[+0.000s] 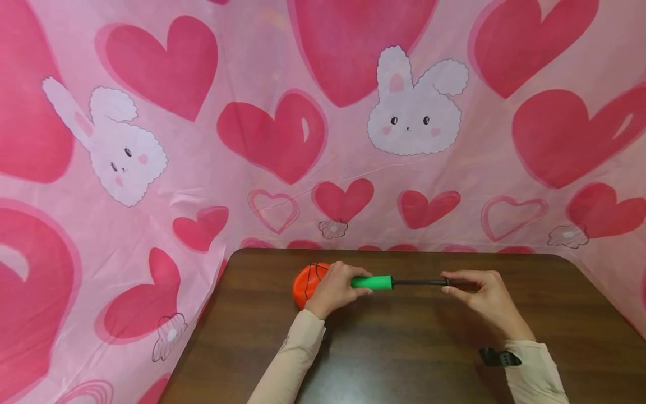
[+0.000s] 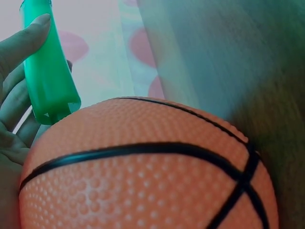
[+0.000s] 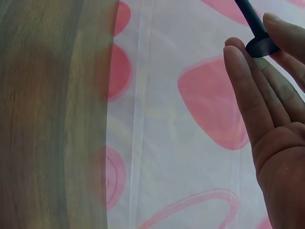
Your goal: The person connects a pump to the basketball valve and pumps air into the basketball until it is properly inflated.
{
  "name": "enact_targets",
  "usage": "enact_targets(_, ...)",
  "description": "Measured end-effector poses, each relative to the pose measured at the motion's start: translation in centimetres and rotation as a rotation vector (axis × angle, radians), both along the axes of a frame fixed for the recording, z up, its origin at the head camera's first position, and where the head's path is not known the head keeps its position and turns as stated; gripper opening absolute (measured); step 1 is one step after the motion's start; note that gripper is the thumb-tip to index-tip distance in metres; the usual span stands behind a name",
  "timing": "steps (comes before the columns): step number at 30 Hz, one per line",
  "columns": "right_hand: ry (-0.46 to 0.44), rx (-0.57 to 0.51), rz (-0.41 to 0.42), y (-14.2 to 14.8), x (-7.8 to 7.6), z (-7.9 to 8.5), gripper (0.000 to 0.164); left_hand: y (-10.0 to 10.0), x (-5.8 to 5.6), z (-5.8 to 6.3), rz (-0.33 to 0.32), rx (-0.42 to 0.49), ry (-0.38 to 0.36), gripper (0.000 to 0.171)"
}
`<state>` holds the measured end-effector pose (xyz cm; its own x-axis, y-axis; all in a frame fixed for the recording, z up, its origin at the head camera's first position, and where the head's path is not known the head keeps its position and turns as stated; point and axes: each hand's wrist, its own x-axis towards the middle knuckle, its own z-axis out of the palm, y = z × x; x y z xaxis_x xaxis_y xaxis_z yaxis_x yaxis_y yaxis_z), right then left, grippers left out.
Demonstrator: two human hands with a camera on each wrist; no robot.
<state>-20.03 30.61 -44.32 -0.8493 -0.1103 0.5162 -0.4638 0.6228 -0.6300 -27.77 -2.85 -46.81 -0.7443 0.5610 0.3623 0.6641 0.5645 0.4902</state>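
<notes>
A small green hand pump (image 1: 378, 282) is held level above the table, its black rod (image 1: 419, 282) drawn out to the right. My left hand (image 1: 335, 286) grips the green barrel (image 2: 50, 71), thumb on one side and fingers behind. Right at the barrel's left end sits an orange toy basketball (image 1: 306, 283) with black lines; its upper part looks rounded in the left wrist view, and my left hand covers part of it in the head view. Between thumb and fingertips, my right hand (image 1: 487, 294) pinches the black round end (image 3: 262, 46) of the rod.
Under the hands is a dark brown wooden table (image 1: 383, 348) with rounded far corners. A pink cloth (image 1: 348, 146) with hearts and white rabbits hangs behind the table and along its left side. A black wrist strap (image 1: 499, 357) shows at the right sleeve.
</notes>
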Motion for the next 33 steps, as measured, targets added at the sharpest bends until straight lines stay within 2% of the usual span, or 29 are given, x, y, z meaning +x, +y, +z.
enact_targets(20,0.039,-0.012,0.076,-3.6,-1.4,-0.4,0.030,0.2,-0.1,0.2,-0.019,0.015,0.022,0.032)
enact_targets(27,0.045,-0.005,0.096,-4.6,-2.2,-1.2,0.030,0.2,0.0,0.3,-0.015,0.005,0.018,0.031)
enact_targets(33,0.047,0.002,0.113,-5.9,-2.9,-1.6,0.031,0.3,0.0,0.3,-0.004,-0.001,0.047,0.030)
